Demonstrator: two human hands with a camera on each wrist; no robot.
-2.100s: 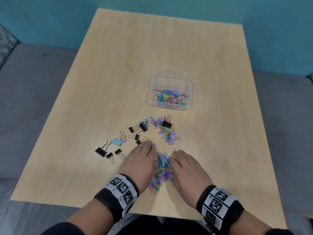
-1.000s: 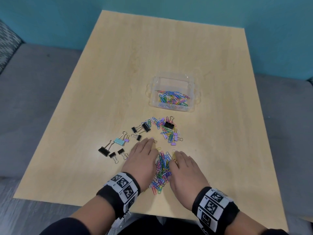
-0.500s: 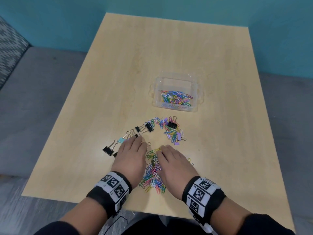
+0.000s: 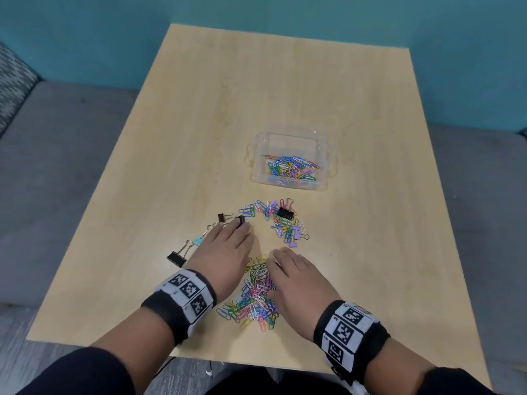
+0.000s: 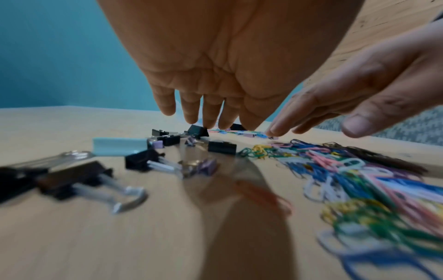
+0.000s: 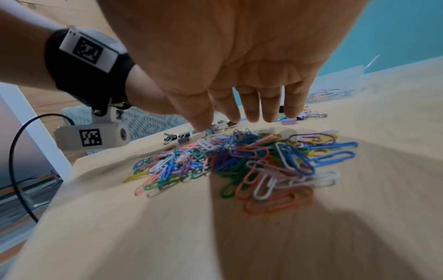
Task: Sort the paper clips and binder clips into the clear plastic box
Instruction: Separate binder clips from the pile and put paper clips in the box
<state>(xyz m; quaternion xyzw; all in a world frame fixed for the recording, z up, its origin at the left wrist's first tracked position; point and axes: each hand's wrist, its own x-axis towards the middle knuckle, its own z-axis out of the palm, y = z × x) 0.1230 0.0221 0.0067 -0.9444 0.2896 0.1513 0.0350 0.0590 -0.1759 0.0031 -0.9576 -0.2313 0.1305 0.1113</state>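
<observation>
A heap of coloured paper clips lies near the table's front edge, between my wrists. My left hand is flat, palm down, over several binder clips. Its fingertips touch a small black binder clip. A light blue binder clip and a black binder clip show at its left side. My right hand is also flat, with straight fingers, just above the heap. The clear plastic box stands further back and holds paper clips. Neither hand holds anything.
A second scatter of paper clips, with a black binder clip and small purple ones, lies between my hands and the box. The wooden table ends just behind my wrists. Grey seating and a teal wall surround it.
My left hand has slid forward and left, off the heap and over the binder clips. My right hand has shifted slightly left and stays flat over the heap.
</observation>
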